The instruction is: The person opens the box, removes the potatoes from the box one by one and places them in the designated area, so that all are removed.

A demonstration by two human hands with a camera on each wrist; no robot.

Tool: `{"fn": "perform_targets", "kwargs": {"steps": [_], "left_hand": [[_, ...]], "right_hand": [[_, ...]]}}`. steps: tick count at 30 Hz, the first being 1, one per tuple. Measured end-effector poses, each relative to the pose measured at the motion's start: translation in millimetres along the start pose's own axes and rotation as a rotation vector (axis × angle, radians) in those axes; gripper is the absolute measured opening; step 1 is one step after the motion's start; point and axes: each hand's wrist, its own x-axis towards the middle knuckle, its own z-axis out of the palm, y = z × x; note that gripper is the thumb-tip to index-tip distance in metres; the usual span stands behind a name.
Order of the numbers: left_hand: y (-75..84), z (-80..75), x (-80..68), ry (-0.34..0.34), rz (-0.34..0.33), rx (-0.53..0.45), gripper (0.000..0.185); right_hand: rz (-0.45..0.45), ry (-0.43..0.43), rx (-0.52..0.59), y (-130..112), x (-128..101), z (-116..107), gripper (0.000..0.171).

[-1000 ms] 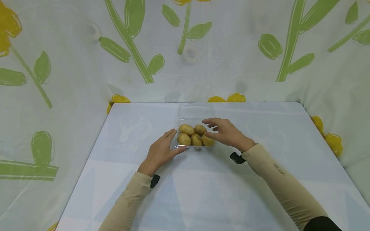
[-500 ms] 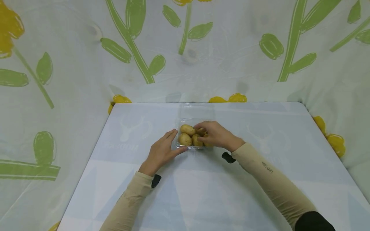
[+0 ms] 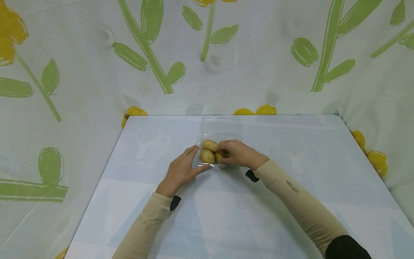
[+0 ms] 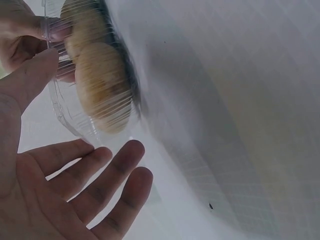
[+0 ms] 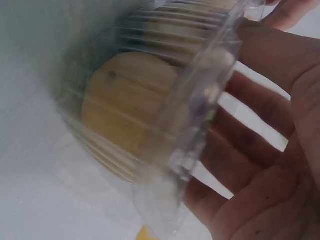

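A clear plastic clamshell box (image 3: pixel 221 125) stands on the table with its lid tipped back, holding several potatoes (image 3: pixel 207 157). My left hand (image 3: pixel 180 172) rests at its left side, thumb on the front rim and fingers straight; the left wrist view shows the thumb (image 4: pixel 37 75) against the rim and the fingertips near the corner. From the right, my right hand (image 3: pixel 242 153) reaches over the box with fingers and thumb curled round a potato (image 3: pixel 219 157) in the front row. In the right wrist view its fingers dip behind the ribbed wall, which partly hides the grip.
The box lies near the back edge of the white and pale blue table (image 3: pixel 207 216). Behind it hangs a pale curtain (image 3: pixel 258 72) printed with green stems and yellow flowers.
My right hand has moved left and down into the box, its fingers closing round a potato and covering those on the right. The left hand and box stay about where they were.
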Motion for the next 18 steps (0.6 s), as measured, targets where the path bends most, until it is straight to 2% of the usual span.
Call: {"fn": "perform_targets", "kwargs": {"steps": [13, 18], "left_hand": [[1.1, -1.2, -0.1, -0.006, -0.006, -0.003, 0.091], [1.3, -1.0, 0.2, -0.013, -0.007, -0.010, 0.090]], "right_hand": [[0.045, -0.023, -0.016, 2.0, 3.8, 1.8, 0.043], [0.057, -0.018, 0.013, 2.4, 4.7, 2.2, 0.042]]}}
